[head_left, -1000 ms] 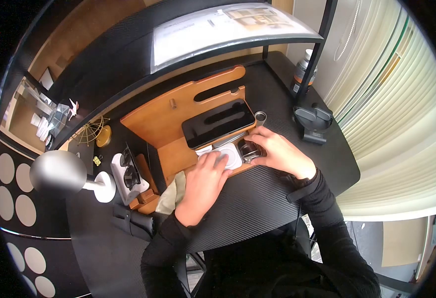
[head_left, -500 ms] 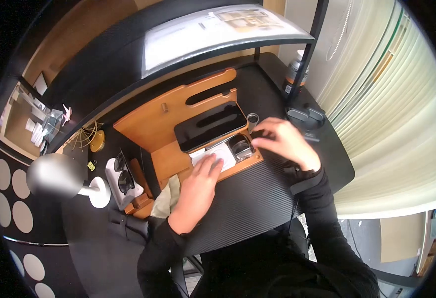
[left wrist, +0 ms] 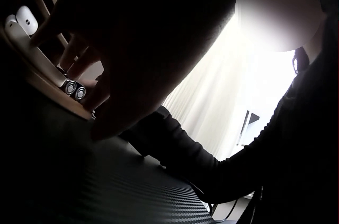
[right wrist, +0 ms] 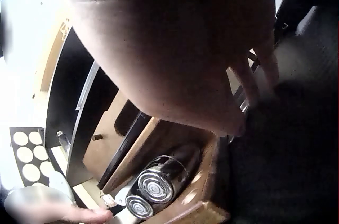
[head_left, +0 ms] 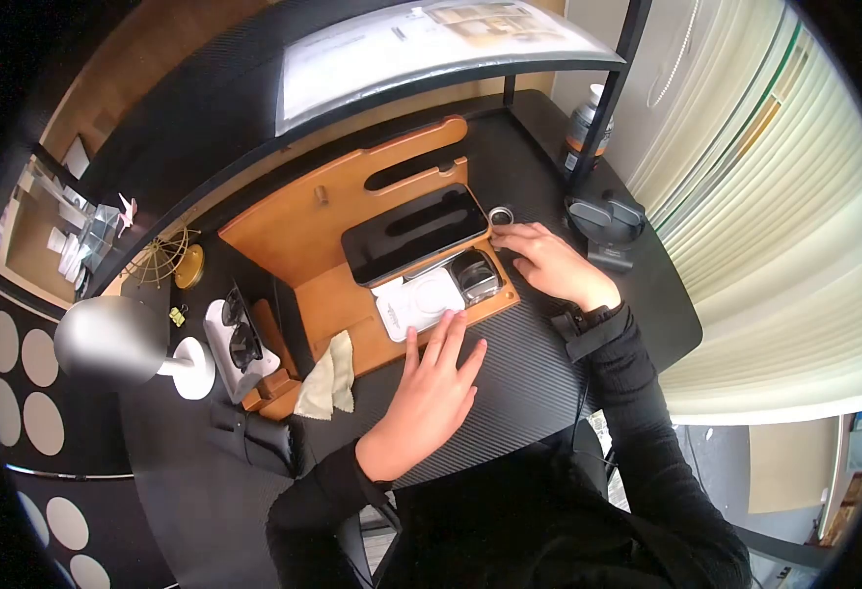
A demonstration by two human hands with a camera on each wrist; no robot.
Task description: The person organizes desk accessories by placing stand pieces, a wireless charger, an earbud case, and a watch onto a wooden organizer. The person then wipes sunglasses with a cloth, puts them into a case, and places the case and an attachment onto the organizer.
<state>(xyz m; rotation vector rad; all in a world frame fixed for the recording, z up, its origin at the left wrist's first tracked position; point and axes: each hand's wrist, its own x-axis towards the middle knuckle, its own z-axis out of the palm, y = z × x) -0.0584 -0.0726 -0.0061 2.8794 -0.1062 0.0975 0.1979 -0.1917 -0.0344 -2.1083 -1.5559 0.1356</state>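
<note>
My left hand [head_left: 426, 393] has its fingers spread in front of a brown wooden organizer [head_left: 308, 304], tips beside a flat white rectangular device [head_left: 411, 309] with a ring mark. Right of that device lies an electric shaver [head_left: 475, 277]; its two round heads show in the right wrist view. A black phone [head_left: 416, 236] leans behind them in the organizer. My right hand [head_left: 564, 270] is at the organizer's right end. Its extended fingertips overlap a silver round-ended metal object [head_left: 501, 215], whose body they mostly hide, with the thumb apart from them.
Left of the organizer are a beige cloth [head_left: 325, 381], sunglasses [head_left: 244, 344] on a white case, a black pouch [head_left: 249, 442] and a white lamp [head_left: 193, 368]. A black charging stand [head_left: 603, 221] and a bottle [head_left: 585, 128] stand to the right. A shelf [head_left: 451, 71] overhangs the back.
The left hand has drawn back off the white device toward the table's front. The right hand has moved from the shaver out to the silver object at the organizer's right end.
</note>
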